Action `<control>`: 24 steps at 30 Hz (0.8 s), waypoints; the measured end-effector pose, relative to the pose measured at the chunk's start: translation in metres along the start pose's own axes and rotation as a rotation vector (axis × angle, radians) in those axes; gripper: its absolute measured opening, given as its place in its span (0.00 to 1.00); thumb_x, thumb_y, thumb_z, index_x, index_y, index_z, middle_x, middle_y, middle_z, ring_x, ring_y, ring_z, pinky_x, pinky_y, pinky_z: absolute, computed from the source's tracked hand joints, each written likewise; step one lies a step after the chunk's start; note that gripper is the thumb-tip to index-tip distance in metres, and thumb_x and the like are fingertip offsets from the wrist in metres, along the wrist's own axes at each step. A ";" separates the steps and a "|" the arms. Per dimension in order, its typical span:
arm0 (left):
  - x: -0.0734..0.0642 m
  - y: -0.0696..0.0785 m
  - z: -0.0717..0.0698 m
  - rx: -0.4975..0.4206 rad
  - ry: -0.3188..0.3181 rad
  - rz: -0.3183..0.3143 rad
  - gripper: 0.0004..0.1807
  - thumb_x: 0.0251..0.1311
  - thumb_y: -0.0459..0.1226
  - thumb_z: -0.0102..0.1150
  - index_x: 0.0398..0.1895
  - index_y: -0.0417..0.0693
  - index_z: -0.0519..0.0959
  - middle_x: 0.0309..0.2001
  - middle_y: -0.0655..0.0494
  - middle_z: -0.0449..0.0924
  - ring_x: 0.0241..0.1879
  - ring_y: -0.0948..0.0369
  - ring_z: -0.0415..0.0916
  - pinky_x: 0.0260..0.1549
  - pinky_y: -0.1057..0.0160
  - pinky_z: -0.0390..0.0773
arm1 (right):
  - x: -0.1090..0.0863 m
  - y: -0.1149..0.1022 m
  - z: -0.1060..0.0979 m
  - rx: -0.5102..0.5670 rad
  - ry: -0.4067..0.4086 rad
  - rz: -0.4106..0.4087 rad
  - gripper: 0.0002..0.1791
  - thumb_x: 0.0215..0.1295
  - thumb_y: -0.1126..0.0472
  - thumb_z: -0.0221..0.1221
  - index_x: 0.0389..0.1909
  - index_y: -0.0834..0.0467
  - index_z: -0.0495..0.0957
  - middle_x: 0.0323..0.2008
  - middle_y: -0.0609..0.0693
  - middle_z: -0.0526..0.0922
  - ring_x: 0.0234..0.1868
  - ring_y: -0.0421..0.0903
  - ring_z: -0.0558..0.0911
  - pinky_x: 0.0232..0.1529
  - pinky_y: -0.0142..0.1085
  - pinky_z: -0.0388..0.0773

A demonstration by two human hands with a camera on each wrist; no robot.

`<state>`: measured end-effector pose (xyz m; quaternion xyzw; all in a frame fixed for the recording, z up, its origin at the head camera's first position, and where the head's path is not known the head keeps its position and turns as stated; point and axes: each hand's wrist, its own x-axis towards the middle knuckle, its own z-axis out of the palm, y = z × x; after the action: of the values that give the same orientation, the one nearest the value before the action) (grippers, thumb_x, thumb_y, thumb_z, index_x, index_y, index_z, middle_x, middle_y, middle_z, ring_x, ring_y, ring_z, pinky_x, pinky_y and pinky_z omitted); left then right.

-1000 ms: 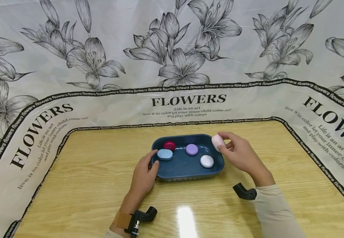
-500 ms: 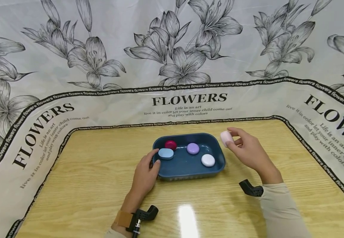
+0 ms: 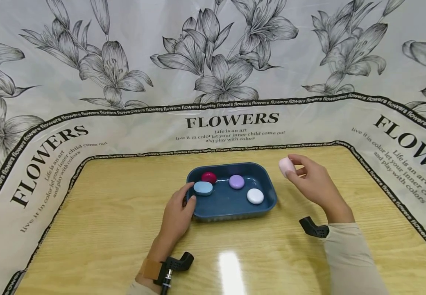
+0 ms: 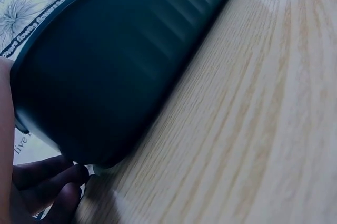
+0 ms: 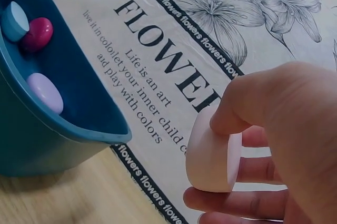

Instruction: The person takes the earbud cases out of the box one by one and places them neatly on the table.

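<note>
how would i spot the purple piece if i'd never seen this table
On the wooden table sits a dark blue tray. Inside it, between the red piece and the white piece, lies the purple piece. It alone is purple, and rounder than the oblong light-blue piece.

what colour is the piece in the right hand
The piece is pale pink, best seen in the right wrist view.
</note>
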<state>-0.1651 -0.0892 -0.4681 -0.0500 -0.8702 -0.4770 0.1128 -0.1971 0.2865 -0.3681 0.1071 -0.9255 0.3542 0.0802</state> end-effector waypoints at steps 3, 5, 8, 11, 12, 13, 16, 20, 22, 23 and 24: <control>0.002 0.001 -0.002 0.007 0.003 0.013 0.22 0.73 0.44 0.51 0.69 0.60 0.74 0.34 0.55 0.69 0.33 0.57 0.67 0.35 0.54 0.66 | 0.000 0.003 -0.001 0.001 0.007 0.005 0.33 0.72 0.52 0.59 0.72 0.63 0.65 0.61 0.64 0.75 0.47 0.59 0.84 0.38 0.43 0.78; 0.002 0.000 -0.002 0.011 0.003 0.013 0.22 0.73 0.43 0.51 0.68 0.60 0.74 0.34 0.55 0.69 0.33 0.57 0.66 0.35 0.55 0.66 | 0.000 0.005 -0.002 -0.003 0.008 0.009 0.33 0.72 0.53 0.59 0.72 0.64 0.65 0.61 0.64 0.75 0.47 0.59 0.83 0.38 0.43 0.78; 0.001 -0.001 -0.001 0.007 0.008 0.010 0.22 0.73 0.43 0.52 0.68 0.60 0.74 0.35 0.55 0.70 0.34 0.57 0.67 0.36 0.54 0.67 | 0.000 0.009 -0.004 -0.015 0.007 0.014 0.33 0.72 0.53 0.59 0.72 0.64 0.65 0.60 0.65 0.75 0.47 0.60 0.83 0.37 0.42 0.78; 0.000 -0.001 0.000 0.002 0.011 0.012 0.22 0.73 0.43 0.52 0.68 0.60 0.74 0.36 0.55 0.71 0.35 0.57 0.68 0.37 0.54 0.67 | 0.000 0.013 -0.005 -0.028 0.004 0.023 0.33 0.71 0.53 0.59 0.72 0.64 0.65 0.61 0.65 0.75 0.48 0.60 0.82 0.37 0.43 0.78; 0.000 -0.001 0.000 0.000 0.013 0.012 0.22 0.73 0.43 0.52 0.68 0.59 0.74 0.36 0.55 0.71 0.35 0.57 0.68 0.37 0.54 0.67 | 0.000 0.014 -0.005 -0.029 0.000 0.027 0.33 0.71 0.53 0.59 0.72 0.64 0.65 0.61 0.65 0.75 0.48 0.60 0.82 0.37 0.43 0.78; 0.000 -0.001 0.000 0.002 0.014 0.011 0.22 0.73 0.43 0.52 0.68 0.59 0.74 0.35 0.55 0.70 0.35 0.57 0.67 0.36 0.54 0.67 | 0.000 0.015 -0.005 -0.029 -0.004 0.031 0.33 0.71 0.54 0.59 0.72 0.64 0.65 0.62 0.65 0.74 0.49 0.60 0.82 0.38 0.44 0.78; 0.000 -0.001 0.000 0.003 0.016 0.008 0.22 0.73 0.42 0.52 0.68 0.59 0.74 0.34 0.55 0.70 0.34 0.57 0.67 0.35 0.54 0.67 | 0.000 0.016 -0.004 -0.029 -0.019 0.042 0.33 0.71 0.55 0.59 0.72 0.64 0.65 0.62 0.65 0.74 0.49 0.61 0.82 0.38 0.46 0.78; 0.000 -0.002 0.000 0.002 0.014 0.002 0.22 0.73 0.43 0.52 0.68 0.62 0.74 0.35 0.56 0.70 0.35 0.58 0.67 0.36 0.54 0.67 | 0.001 0.016 -0.004 -0.039 -0.032 0.045 0.33 0.70 0.56 0.60 0.72 0.65 0.64 0.63 0.65 0.73 0.50 0.61 0.81 0.40 0.48 0.78; 0.001 -0.002 0.000 -0.001 0.013 0.003 0.22 0.73 0.44 0.52 0.68 0.63 0.74 0.36 0.56 0.70 0.35 0.58 0.67 0.36 0.54 0.67 | 0.002 0.016 -0.003 -0.044 -0.037 0.047 0.33 0.70 0.57 0.60 0.72 0.65 0.64 0.63 0.65 0.73 0.50 0.61 0.81 0.41 0.49 0.78; 0.001 -0.002 0.001 -0.003 0.012 0.004 0.22 0.73 0.44 0.52 0.68 0.62 0.74 0.36 0.56 0.70 0.35 0.58 0.67 0.35 0.54 0.67 | 0.002 0.016 -0.003 -0.045 -0.041 0.049 0.34 0.70 0.57 0.60 0.72 0.65 0.64 0.62 0.66 0.73 0.50 0.61 0.81 0.41 0.50 0.78; 0.001 -0.002 0.001 -0.005 0.011 0.005 0.22 0.73 0.43 0.52 0.68 0.61 0.74 0.35 0.55 0.70 0.35 0.58 0.67 0.35 0.54 0.67 | 0.001 0.016 -0.002 -0.047 -0.044 0.049 0.34 0.70 0.57 0.60 0.72 0.65 0.64 0.62 0.66 0.73 0.50 0.61 0.81 0.41 0.50 0.78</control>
<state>-0.1666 -0.0896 -0.4697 -0.0501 -0.8684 -0.4789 0.1186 -0.2025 0.2998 -0.3766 0.0901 -0.9375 0.3318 0.0536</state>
